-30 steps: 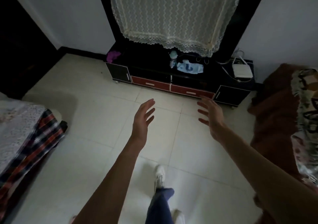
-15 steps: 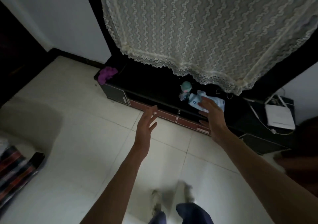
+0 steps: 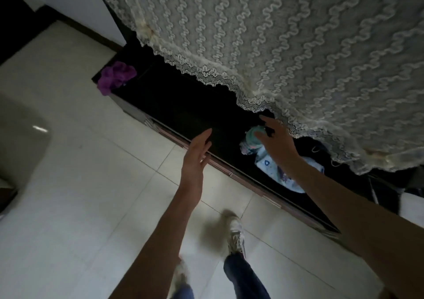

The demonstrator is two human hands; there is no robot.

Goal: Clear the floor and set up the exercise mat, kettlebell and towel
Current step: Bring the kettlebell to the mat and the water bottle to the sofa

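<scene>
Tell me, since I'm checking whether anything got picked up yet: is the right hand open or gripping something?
Open. The right hand has its fingers spread above the small teal bottle on the dark cabinet, curled round nothing.

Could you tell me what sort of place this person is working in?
Most likely a room in a home, perhaps a living room or bedroom: a low dark cabinet stands on a pale tiled floor, a lace curtain hangs over it, and small household items lie on top.

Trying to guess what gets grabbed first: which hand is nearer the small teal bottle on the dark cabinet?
Right. The right hand reaches over the teal bottle, fingers spread above it. The left hand hangs open off to the bottle's left, at the cabinet's front edge.
</scene>
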